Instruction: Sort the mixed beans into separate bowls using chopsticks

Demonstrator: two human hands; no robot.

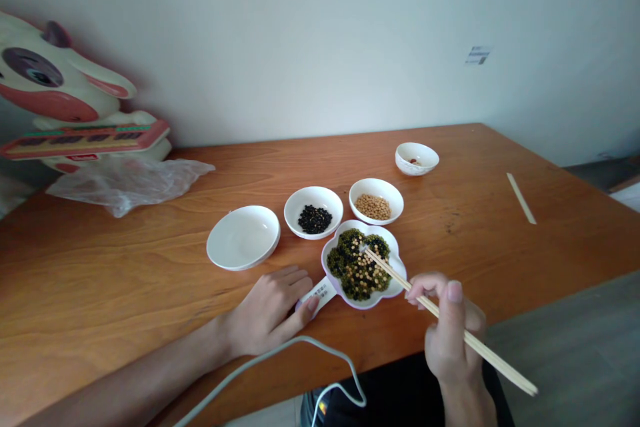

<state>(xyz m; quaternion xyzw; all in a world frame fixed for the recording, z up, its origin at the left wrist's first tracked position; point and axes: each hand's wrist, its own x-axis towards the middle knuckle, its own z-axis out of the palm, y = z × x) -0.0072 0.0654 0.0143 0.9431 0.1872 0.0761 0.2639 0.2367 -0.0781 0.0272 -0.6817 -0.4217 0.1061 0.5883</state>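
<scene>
Two bare hands work at the near edge of a wooden bench. Left hand: forearm enters low from the left corner and runs up and rightward, wrist close to the bench surface, back of the hand upward, fingers together and bent. Thumb lies along the lettered handle of a flower-shaped dish, the fingers at the handle's far side, so the grip is narrow. Right hand: rises from the bottom edge right of centre, wrist upright, thumb pointing up and pressed to a pair of chopsticks, fingers curled round behind. The pair slants from lower right to upper left, its thick ends past the wrist side, tips down among the mixed beans, green, black and pale yellow, in the dish. Dish sits on the bench between both hands, nearer the left. Just beyond it, a bowl of black beans and a bowl of yellow beans; a wider white bowl stands above the left hand. Farther back right, a small bowl with reddish bits. Pale cable loops before the left forearm.
</scene>
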